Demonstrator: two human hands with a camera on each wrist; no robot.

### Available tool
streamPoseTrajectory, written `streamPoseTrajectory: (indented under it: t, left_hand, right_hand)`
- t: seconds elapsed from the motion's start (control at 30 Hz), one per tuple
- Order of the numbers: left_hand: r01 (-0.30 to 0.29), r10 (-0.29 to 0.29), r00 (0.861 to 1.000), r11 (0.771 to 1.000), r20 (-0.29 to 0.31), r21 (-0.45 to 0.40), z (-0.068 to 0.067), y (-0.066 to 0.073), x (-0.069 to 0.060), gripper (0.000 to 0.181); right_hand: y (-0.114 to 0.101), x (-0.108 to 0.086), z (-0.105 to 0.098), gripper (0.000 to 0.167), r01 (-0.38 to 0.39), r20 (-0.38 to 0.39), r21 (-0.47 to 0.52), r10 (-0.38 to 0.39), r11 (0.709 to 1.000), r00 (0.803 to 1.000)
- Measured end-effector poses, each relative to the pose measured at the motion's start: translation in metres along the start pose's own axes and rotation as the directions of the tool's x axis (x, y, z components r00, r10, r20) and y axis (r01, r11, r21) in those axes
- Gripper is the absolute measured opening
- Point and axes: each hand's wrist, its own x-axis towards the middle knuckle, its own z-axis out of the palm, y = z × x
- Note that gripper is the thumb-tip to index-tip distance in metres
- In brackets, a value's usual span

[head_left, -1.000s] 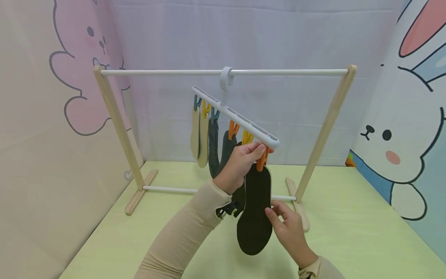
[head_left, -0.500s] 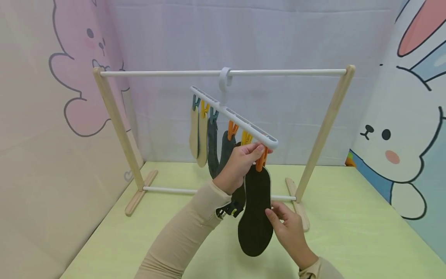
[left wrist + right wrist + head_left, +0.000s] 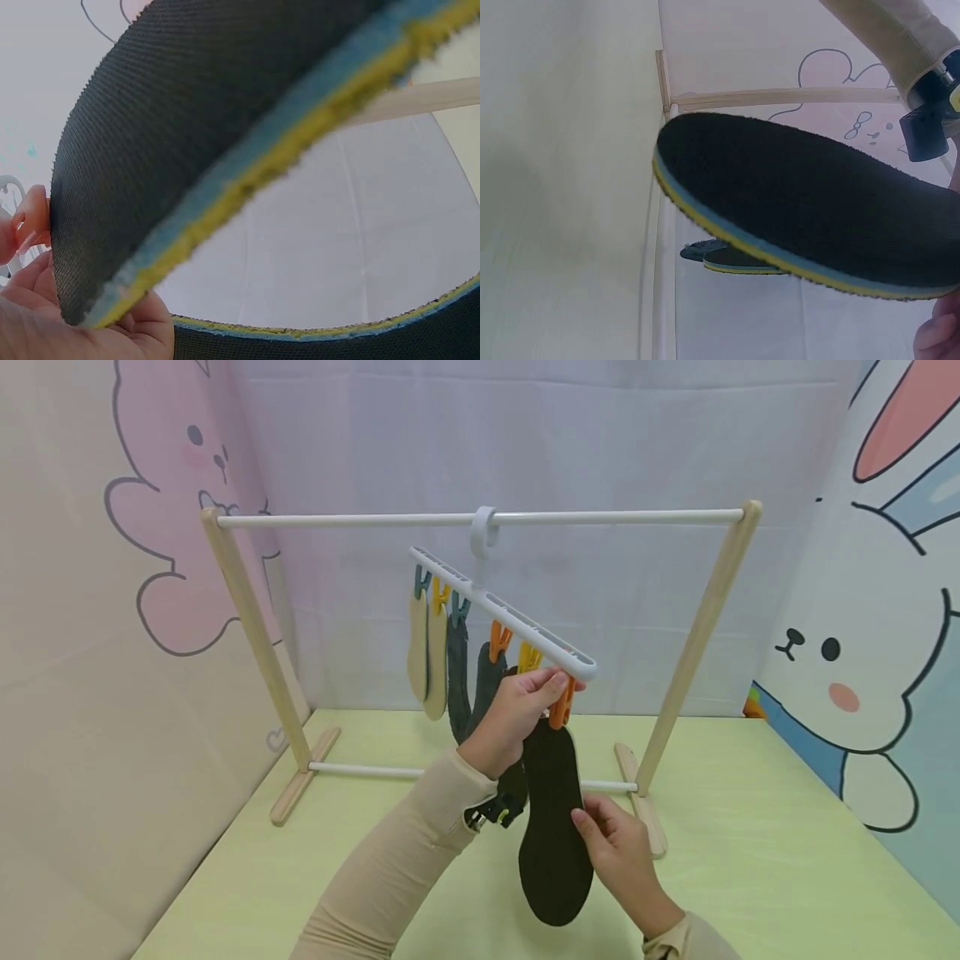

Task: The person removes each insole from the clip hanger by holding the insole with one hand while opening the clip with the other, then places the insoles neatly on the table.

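Observation:
In the head view, the left hand [image 3: 517,714] pinches an orange clip [image 3: 561,706] under the near end of the white hanger [image 3: 525,631]. A black insole [image 3: 553,835] hangs tilted below that clip, its top beside the clip's lower end; whether the clip grips it I cannot tell. The right hand [image 3: 626,860] pinches the insole's right edge between thumb and fingers. The left wrist view shows the blue-and-yellow edge of an insole [image 3: 187,120] close up, with the orange clip [image 3: 31,217] behind it. In the right wrist view, the black insole [image 3: 802,195] spans the middle.
The hanger's hook [image 3: 482,533] is over the top bar [image 3: 615,517] of a wooden rack [image 3: 697,643]. Beige insoles [image 3: 436,668] and dark insoles [image 3: 458,677] hang from other clips, partly behind the left hand. The rack stands on a pale green table [image 3: 765,860].
The black insole has moved down slightly, its lower end shifting right and its top leaning left of the orange clip. Both hands are nearly in the same place.

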Motion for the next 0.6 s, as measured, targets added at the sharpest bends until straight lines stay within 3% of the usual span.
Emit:
streamPoseTrajectory:
  t: [0.17, 0.43, 0.6]
  left_hand:
    - [0.016, -0.016, 1.0, 1.0, 0.004, -0.006, 0.0, 0.0, 0.0, 0.03]
    - [-0.007, 0.007, 1.0, 0.999, 0.01, 0.033, -0.003, -0.003, 0.001, 0.031]
    - [-0.016, 0.016, 1.0, 0.998, 0.011, 0.056, -0.003, -0.004, 0.003, 0.03]
  right_hand:
    - [0.004, -0.001, -0.001, 0.011, 0.015, -0.012, 0.017, -0.015, 1.0, 1.0]
    - [0.017, -0.003, -0.007, 0.004, 0.159, -0.057, 0.113, -0.153, 0.981, 0.987]
    - [0.02, -0.006, -0.01, 0.008, 0.18, -0.063, 0.129, -0.173, 0.975, 0.983]
